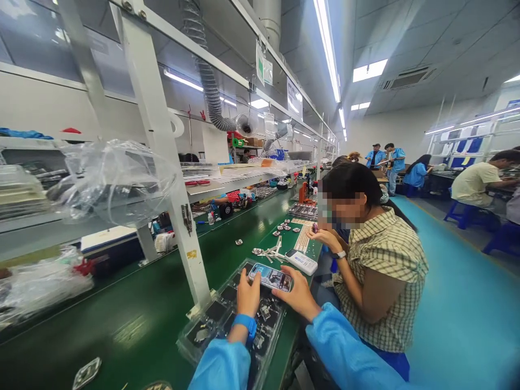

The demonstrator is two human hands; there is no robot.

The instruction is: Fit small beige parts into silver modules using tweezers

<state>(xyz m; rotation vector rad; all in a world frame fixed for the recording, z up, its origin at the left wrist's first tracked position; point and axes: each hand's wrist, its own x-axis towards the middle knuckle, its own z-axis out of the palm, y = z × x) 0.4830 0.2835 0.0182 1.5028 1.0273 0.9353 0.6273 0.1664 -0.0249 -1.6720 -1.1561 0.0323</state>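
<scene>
A smartphone is held sideways between my two hands, its lit screen facing me. My left hand grips its left end, with the thumb at the screen's edge. At the other end, my right hand is closed round the phone. Blue sleeves cover both forearms, and a blue band circles my left wrist. Below the phone lies a clear plastic tray with dark compartments, some containing small metal parts.
On the green bench are small square parts, pale strips and a white box-like device. A white post rises left of the tray. A co-worker in a checked shirt sits close at right.
</scene>
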